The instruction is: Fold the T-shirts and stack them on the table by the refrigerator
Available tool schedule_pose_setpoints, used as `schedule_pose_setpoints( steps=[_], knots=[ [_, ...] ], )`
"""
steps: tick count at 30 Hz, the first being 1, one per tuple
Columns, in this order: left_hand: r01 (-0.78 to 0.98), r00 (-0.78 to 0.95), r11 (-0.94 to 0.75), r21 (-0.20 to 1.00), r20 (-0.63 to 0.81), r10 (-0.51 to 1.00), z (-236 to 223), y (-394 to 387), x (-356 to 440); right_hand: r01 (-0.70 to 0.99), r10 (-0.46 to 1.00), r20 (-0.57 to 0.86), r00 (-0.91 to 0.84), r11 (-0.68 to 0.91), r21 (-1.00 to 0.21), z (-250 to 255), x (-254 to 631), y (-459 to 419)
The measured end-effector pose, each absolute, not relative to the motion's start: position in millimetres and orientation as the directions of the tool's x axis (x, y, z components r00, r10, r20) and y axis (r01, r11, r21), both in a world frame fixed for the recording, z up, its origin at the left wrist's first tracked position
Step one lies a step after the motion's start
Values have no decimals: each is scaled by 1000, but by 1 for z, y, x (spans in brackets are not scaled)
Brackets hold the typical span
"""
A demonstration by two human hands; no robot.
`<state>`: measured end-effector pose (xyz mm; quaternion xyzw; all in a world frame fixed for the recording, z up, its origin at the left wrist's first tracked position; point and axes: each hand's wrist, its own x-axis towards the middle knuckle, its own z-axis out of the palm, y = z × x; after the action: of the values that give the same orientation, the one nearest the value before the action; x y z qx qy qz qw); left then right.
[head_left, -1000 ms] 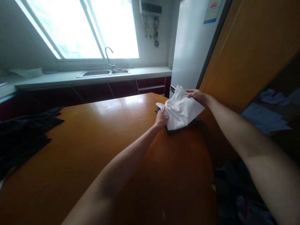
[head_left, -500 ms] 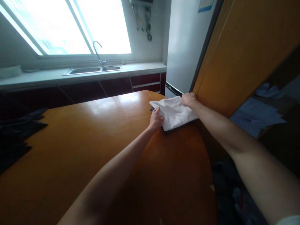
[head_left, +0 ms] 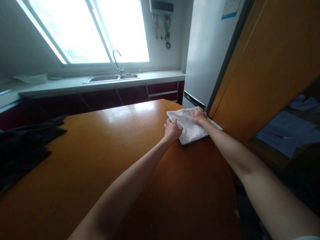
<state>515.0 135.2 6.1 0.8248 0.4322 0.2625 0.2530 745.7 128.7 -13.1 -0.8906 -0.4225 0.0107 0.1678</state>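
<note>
A folded white cloth lies on something thin and dark, whose edge shows below its front side. They rest near the far right end of the wooden table. At the cloth's left edge is my left hand, its fingers curled around the edge. My right hand lies on top of the cloth toward its back right, fingers spread over the fabric. The cloth's exact kind cannot be made out.
Dark fabric lies at the table's left end. A refrigerator and a wooden panel stand close on the right, beside a shelf with papers. Beyond the table runs a counter with a sink.
My right hand has moved from the cloth's back right corner inward onto its top, and its fingers have spread. My left hand stays at the left edge. The view has shifted slightly.
</note>
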Motion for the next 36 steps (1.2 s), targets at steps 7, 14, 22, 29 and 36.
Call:
schedule_pose_setpoints(
  steps=[7,14,22,29,36],
  knots=[
    [513,690,-759,401,334,642,16,177,536,741,756,113,645,-582,-334,-19,748,138],
    [523,724,-710,472,193,662,-1,188,539,749,776,81,625,-567,-343,-19,747,137],
    [383,834,-853,355,265,485,4,119,534,754,742,204,639,-551,-358,-4,754,111],
    [383,872,-898,216,236,428,-10,78,525,817,803,222,554,-473,-329,-18,743,62],
    [390,811,-860,329,319,491,6,68,461,855,691,537,484,-243,-459,27,666,57]
  ],
)
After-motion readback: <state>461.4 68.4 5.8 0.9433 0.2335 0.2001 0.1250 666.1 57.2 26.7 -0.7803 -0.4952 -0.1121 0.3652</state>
